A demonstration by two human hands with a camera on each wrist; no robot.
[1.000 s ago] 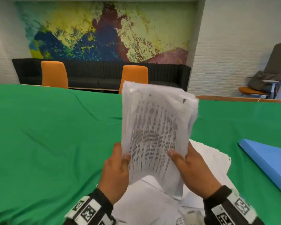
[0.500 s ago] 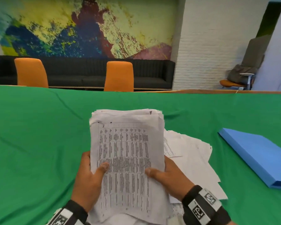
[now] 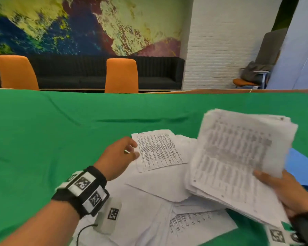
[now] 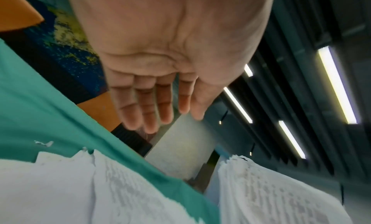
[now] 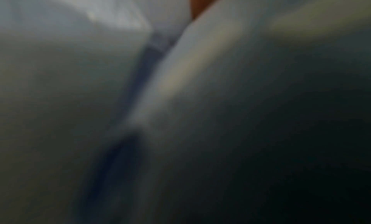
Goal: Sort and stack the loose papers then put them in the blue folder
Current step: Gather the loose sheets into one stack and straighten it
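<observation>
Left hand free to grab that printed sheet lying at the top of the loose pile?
Probably yes. The left hand is open, holds nothing, and its fingertips are at the printed sheet's left edge. Nothing lies on that sheet; the right hand holds the paper stack off to the side.

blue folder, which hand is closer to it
Right. The right hand, gripping the paper stack, is just in front of the blue folder; the left hand hovers over loose sheets well to the folder's left.
</observation>
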